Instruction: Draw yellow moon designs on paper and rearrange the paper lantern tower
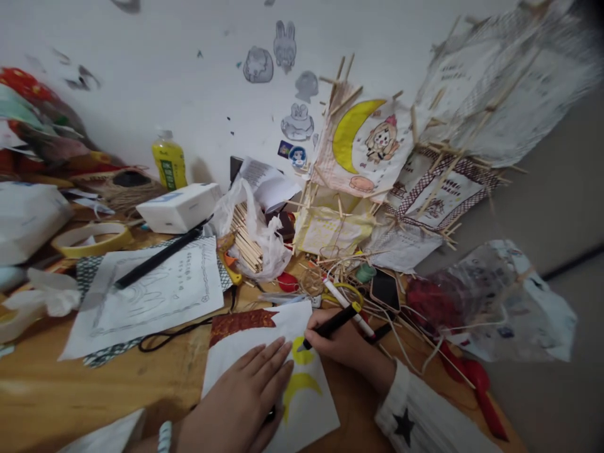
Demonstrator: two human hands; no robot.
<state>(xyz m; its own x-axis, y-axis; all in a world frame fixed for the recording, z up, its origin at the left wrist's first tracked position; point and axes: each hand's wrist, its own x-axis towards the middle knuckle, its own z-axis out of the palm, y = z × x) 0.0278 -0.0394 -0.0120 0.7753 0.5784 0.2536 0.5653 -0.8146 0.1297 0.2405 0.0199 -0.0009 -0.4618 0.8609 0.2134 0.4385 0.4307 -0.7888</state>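
My right hand [337,336] is closed around a black marker [336,324] with a yellow end. Its tip meets a small yellow patch [302,352] on the white sheet of paper [255,336]. Below that patch curves a yellow crescent [302,384], partly covered by my fingers. My left hand [236,396] lies flat on the paper with its fingers stretched out. A small dark object [270,414] shows beside its thumb, too hidden to name. Along the sheet's top left edge runs a reddish-brown patterned strip [243,322].
Left of the sheet lies a drawing [155,302] with a long black pen [163,258] across it. Behind are a bag of wooden sticks [245,242], a tape roll [92,239] and a yellow bottle [168,160]. Stick-framed paper lanterns [368,145] stand at the back right.
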